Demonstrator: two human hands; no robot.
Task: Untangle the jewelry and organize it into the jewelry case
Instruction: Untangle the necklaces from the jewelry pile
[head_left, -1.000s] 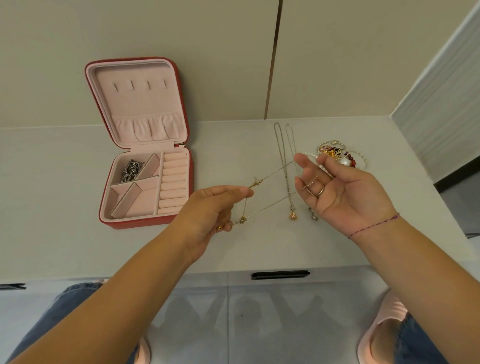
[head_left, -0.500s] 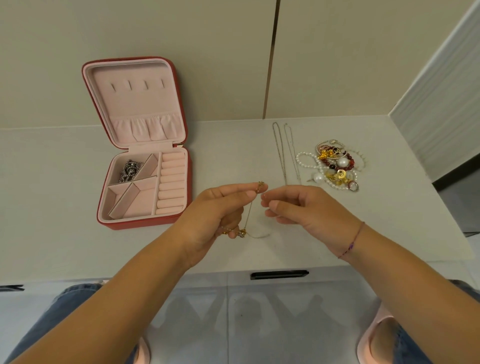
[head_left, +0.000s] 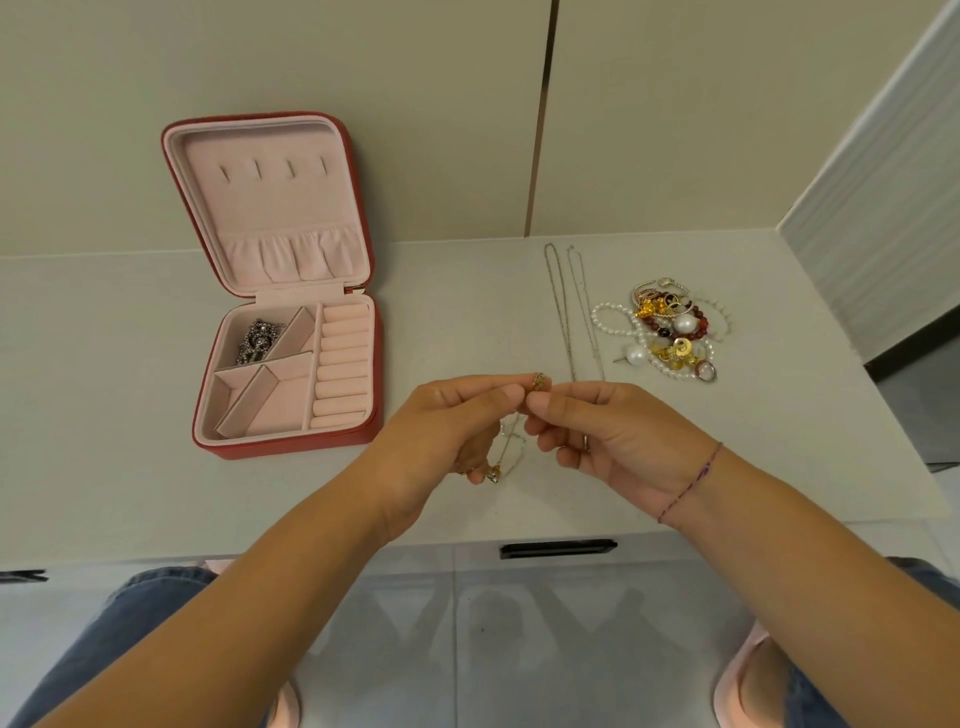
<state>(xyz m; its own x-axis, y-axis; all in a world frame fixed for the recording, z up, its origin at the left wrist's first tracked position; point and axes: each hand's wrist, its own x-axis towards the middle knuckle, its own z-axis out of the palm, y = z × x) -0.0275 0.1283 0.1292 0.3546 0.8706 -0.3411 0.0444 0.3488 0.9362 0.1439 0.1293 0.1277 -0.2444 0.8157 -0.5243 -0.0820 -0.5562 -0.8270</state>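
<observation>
A thin gold chain necklace (head_left: 511, 447) hangs in a loop between my two hands above the table's front middle. My left hand (head_left: 447, 431) pinches it near a small gold charm (head_left: 539, 381) at the fingertips, and its lower fingers hold a second gold piece. My right hand (head_left: 597, 431) pinches the chain right beside the left fingertips. The red jewelry case (head_left: 363, 431) lies open at the left with a pink lining and a dark silver piece (head_left: 258, 340) in its back left compartment. A tangled pile of jewelry (head_left: 670, 332) with pearls and gold and red beads lies at the right.
Two thin silver chains (head_left: 571, 306) lie straight on the table between the pile and my hands. A grey panel (head_left: 883, 208) rises at the right edge. A dark drawer handle (head_left: 558, 548) sits below the table's front edge. My knees show underneath.
My right hand came in from the right, fingers open before, and now pinches the chain beside my left fingertips. The chain, stretched between the hands before, hangs slack.
</observation>
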